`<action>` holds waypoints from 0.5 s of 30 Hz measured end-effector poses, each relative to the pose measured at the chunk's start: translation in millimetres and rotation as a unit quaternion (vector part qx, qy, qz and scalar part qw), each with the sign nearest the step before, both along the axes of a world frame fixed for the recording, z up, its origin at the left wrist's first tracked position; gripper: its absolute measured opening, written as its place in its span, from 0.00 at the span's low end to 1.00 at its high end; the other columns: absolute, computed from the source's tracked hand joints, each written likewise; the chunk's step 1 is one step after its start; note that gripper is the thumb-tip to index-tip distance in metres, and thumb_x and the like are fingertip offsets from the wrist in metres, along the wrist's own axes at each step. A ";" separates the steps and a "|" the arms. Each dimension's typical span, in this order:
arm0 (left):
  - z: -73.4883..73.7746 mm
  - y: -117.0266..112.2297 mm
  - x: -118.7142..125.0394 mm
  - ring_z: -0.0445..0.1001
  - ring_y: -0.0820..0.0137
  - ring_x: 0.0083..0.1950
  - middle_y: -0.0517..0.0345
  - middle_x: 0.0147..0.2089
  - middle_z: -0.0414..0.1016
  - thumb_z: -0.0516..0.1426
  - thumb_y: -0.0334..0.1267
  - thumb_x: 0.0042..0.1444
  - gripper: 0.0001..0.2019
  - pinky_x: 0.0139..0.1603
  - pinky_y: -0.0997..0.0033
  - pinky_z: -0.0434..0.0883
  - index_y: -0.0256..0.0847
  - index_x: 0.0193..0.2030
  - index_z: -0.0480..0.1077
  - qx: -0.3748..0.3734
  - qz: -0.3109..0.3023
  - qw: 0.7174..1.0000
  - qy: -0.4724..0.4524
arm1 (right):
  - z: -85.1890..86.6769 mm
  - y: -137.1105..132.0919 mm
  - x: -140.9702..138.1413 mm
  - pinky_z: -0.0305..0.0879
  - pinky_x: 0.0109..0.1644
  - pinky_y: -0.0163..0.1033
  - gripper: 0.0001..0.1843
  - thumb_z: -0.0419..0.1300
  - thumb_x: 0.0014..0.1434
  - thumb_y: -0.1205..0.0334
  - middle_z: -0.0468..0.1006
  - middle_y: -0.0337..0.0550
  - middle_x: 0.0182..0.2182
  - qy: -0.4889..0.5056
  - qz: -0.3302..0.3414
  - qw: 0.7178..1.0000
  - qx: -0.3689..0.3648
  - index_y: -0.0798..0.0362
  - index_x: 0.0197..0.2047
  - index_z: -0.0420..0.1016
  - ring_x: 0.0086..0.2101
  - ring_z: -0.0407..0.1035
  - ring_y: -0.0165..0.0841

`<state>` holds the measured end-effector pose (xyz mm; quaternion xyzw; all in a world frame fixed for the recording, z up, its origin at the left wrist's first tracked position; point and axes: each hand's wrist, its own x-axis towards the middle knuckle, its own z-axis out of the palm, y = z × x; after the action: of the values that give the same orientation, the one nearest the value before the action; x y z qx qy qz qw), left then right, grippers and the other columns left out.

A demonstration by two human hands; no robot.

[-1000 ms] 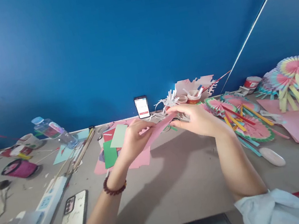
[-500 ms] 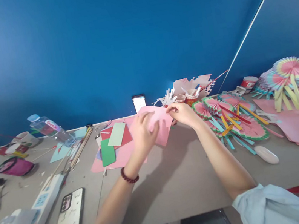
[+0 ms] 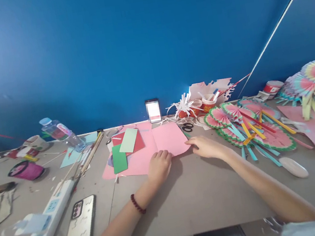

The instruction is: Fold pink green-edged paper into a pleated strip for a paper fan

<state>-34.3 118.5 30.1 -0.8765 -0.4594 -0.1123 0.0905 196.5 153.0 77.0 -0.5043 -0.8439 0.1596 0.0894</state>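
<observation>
- The fingers of the right hand (image 3: 206, 147) were narrowed together at the right edge of a rectangular pink paper sheet (image 3: 170, 138) and held it there.
- The fingers of the left hand (image 3: 160, 166) were bent and set close together over the near left edge of the same sheet; whether they gripped or only pressed could not be told, as the thumb was hidden.
- The sheet lay in front of the person, its left part overlapping a wider layer of pink paper (image 3: 137, 163).
- On that layer, a pale green paper rectangle (image 3: 128, 140) overlapped a red paper piece (image 3: 138, 142); a dark green paper rectangle (image 3: 119, 159) lay beside them.
- Black-handled scissors (image 3: 187, 127) lay just beyond the sheet's right side.
- A smartphone with a lit screen (image 3: 153, 111) stood upright against the blue wall (image 3: 134, 49).
- To the right, pleated pink-and-green paper fans (image 3: 273, 141) lay near a white oval object (image 3: 294, 167).
- To the left, a clear plastic bottle with a blue cap (image 3: 63, 134) leaned on the grey surface (image 3: 204, 198).
- A white power strip (image 3: 48, 216) lay beside a light-coloured, patterned phone (image 3: 78, 232).
</observation>
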 end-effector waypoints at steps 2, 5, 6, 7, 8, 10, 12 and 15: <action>-5.8 -1.7 -4.1 0.70 0.63 0.39 0.52 0.36 0.72 0.52 0.28 0.60 0.06 0.37 0.63 0.65 0.38 0.37 0.69 0.011 -0.010 1.000 0.003 | -11.8 -13.6 3.8 0.67 0.48 0.38 0.20 0.55 0.58 0.66 0.78 0.50 0.48 0.000 0.004 1.000 0.009 0.52 0.53 0.75 0.47 0.73 0.41; -16.3 -5.3 -7.9 0.70 0.64 0.37 0.53 0.34 0.72 0.53 0.28 0.60 0.06 0.36 0.64 0.64 0.38 0.35 0.70 0.026 -0.022 0.999 0.010 | -29.9 -24.0 5.7 0.69 0.45 0.40 0.16 0.52 0.63 0.62 0.77 0.49 0.42 0.014 0.015 0.998 0.065 0.50 0.47 0.79 0.41 0.74 0.38; -19.5 -6.3 -9.0 0.70 0.64 0.37 0.53 0.34 0.72 0.53 0.28 0.60 0.05 0.36 0.64 0.64 0.38 0.35 0.70 0.027 -0.026 0.999 0.012 | -35.9 -24.3 6.2 0.69 0.46 0.41 0.16 0.51 0.63 0.62 0.76 0.49 0.42 0.024 0.020 0.995 0.090 0.50 0.45 0.80 0.42 0.73 0.39; -22.2 -6.8 -10.3 0.71 0.64 0.37 0.53 0.34 0.72 0.54 0.28 0.60 0.05 0.36 0.64 0.65 0.38 0.36 0.70 0.026 -0.030 0.999 0.011 | -41.6 -23.4 6.9 0.69 0.48 0.42 0.16 0.50 0.64 0.62 0.76 0.50 0.43 0.032 0.031 0.994 0.104 0.50 0.45 0.80 0.43 0.72 0.40; -24.4 -6.8 -11.7 0.71 0.64 0.38 0.53 0.35 0.73 0.54 0.28 0.60 0.05 0.36 0.64 0.65 0.38 0.36 0.70 0.024 -0.032 0.999 0.007 | -47.0 -21.6 8.0 0.68 0.49 0.43 0.16 0.50 0.64 0.63 0.77 0.50 0.43 0.045 0.043 0.992 0.108 0.50 0.43 0.80 0.45 0.72 0.40; -27.4 -5.3 -14.6 0.71 0.65 0.38 0.54 0.36 0.73 0.54 0.28 0.61 0.05 0.37 0.64 0.66 0.38 0.37 0.71 0.017 -0.034 0.999 -0.011 | -55.4 -16.9 11.0 0.68 0.50 0.43 0.15 0.51 0.64 0.63 0.78 0.48 0.42 0.077 0.064 0.991 0.092 0.49 0.43 0.80 0.45 0.71 0.39; -29.1 -2.3 -17.5 0.71 0.66 0.38 0.55 0.36 0.73 0.52 0.29 0.62 0.07 0.37 0.65 0.67 0.39 0.39 0.71 0.005 -0.034 0.999 -0.040 | -60.1 -13.0 14.4 0.68 0.50 0.42 0.14 0.52 0.64 0.62 0.79 0.46 0.41 0.117 0.064 0.989 0.069 0.49 0.42 0.80 0.44 0.71 0.37; -30.2 2.3 -20.7 0.72 0.67 0.39 0.55 0.37 0.73 0.51 0.31 0.64 0.09 0.38 0.66 0.68 0.40 0.40 0.72 -0.023 -0.033 0.995 -0.090 | -61.4 -11.2 17.1 0.67 0.50 0.41 0.12 0.54 0.63 0.60 0.79 0.45 0.38 0.168 0.046 0.984 0.036 0.50 0.39 0.80 0.42 0.71 0.35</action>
<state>-55.0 120.8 -0.2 -0.8791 -0.4392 -0.1832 0.0244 213.5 141.8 15.6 -0.4274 -0.8443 0.2158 0.2407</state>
